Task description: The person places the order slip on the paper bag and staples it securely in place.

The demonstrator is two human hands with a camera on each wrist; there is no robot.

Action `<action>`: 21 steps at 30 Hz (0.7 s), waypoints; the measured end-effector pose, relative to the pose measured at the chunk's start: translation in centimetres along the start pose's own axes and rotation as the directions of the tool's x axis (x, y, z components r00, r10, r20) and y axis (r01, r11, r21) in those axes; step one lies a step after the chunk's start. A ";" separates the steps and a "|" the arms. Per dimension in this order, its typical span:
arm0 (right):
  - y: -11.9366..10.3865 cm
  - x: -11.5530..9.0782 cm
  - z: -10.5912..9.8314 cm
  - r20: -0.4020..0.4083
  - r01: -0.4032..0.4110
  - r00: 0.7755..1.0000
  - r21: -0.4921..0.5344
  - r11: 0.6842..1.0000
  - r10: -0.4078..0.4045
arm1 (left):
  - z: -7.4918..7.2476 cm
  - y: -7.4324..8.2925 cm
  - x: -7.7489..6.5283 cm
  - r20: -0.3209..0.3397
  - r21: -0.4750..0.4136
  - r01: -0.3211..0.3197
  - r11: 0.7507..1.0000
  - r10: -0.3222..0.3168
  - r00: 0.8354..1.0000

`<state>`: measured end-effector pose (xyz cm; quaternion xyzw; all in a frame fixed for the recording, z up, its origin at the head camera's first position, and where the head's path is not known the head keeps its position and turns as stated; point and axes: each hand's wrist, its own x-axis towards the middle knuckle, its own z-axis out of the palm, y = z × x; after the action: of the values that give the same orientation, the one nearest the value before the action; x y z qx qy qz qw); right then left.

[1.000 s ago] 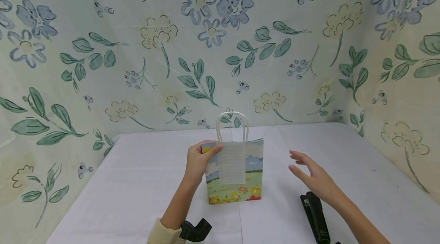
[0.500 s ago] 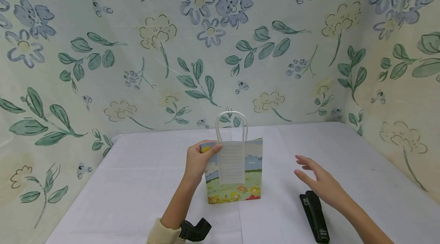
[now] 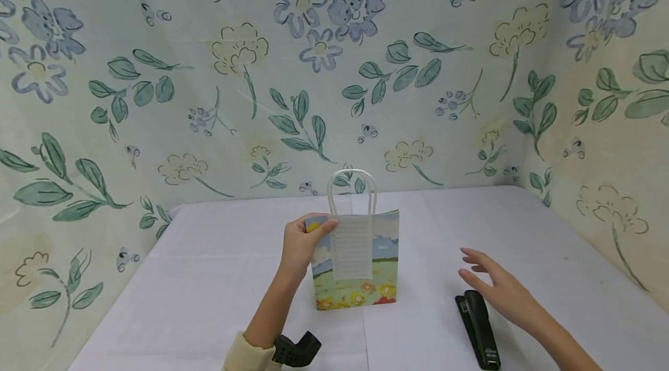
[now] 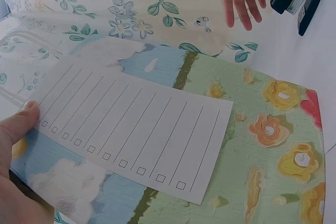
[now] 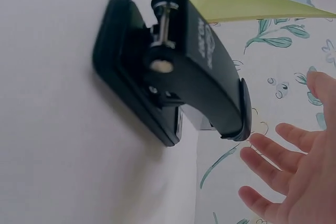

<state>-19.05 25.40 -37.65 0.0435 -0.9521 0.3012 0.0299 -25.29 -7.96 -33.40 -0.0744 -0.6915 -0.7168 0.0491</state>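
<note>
My left hand (image 3: 302, 243) pinches the upper left corner of a small paper gift bag (image 3: 384, 278) printed with sky, meadow and flowers. Its thumb presses a white lined checklist sheet (image 4: 131, 129) against the bag's front, below the white handles (image 3: 372, 188). The fingers behind the bag are hidden. To the right, my right hand (image 3: 496, 285) hovers with its fingers loosely spread and holds nothing. A black stapler (image 3: 478, 327) is the nearest thing to it, standing on the table. In the right wrist view, the stapler (image 5: 199, 61) and fingers (image 5: 268, 163) show side by side, close together.
A white cloth covers the table (image 3: 219, 278). Flower-patterned fabric (image 3: 313, 86) hangs behind it and along both sides. A black wrist device (image 3: 298, 350) sits on my left forearm by the cream sleeve (image 3: 250, 355).
My right hand has drifted right and down, closer above the stapler. The left hand, the bag and the sheet have stayed in place.
</note>
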 end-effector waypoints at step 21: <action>2.6 -0.8 0.1 0.121 -0.114 0.986 -0.014 0.993 0.115 | 0.1 0.2 -0.2 -0.011 -0.003 0.011 1.000 -0.011 1.000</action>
<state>-18.54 27.51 -39.31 0.0069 -0.9542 0.2956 -0.0456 -25.10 -7.89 -33.25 -0.0666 -0.6906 -0.7185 0.0486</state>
